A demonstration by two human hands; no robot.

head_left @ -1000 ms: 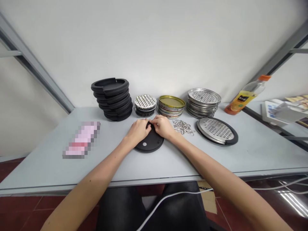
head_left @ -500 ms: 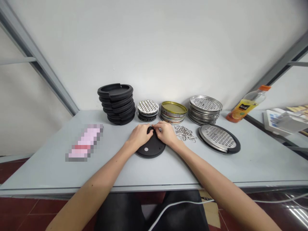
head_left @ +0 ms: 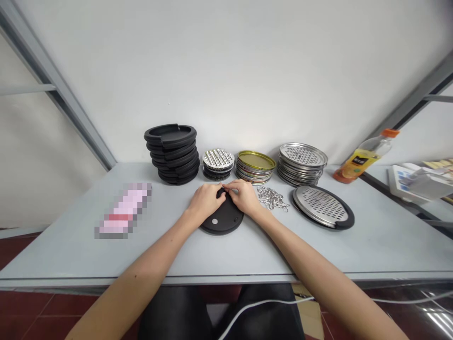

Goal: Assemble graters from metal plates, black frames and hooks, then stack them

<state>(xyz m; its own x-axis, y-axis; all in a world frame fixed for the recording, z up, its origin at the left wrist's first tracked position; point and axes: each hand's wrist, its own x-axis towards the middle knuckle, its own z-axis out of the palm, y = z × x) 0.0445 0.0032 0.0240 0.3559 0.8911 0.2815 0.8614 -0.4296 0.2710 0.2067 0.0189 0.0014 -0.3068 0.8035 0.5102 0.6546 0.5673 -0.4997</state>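
A black round disc [head_left: 224,225] with a pale round spot lies on the table in front of me, its far part covered by my hands. From the left, my left hand [head_left: 205,199] reaches over its far edge with the fingers closed. Opposite it, my right hand [head_left: 245,194] has thumb and fingers pinched together at the same edge. The fingertips of both hands meet there, and whatever small thing is between them is hidden. Just right of my right hand lies a loose pile of small bent-wire metal clips [head_left: 272,198].
Along the wall stand stacked black round holders [head_left: 171,153], toothed grater discs [head_left: 218,160], gold-topped round lids [head_left: 255,163] and perforated metal discs [head_left: 302,163]. A grater disc in a black holder [head_left: 322,206] lies right, near a juice bottle [head_left: 366,156]. A blurred pink item [head_left: 123,210] lies left.
The hands stay at the disc's far edge, with only slight finger movement. The whole view has shifted a little; nothing else has moved.
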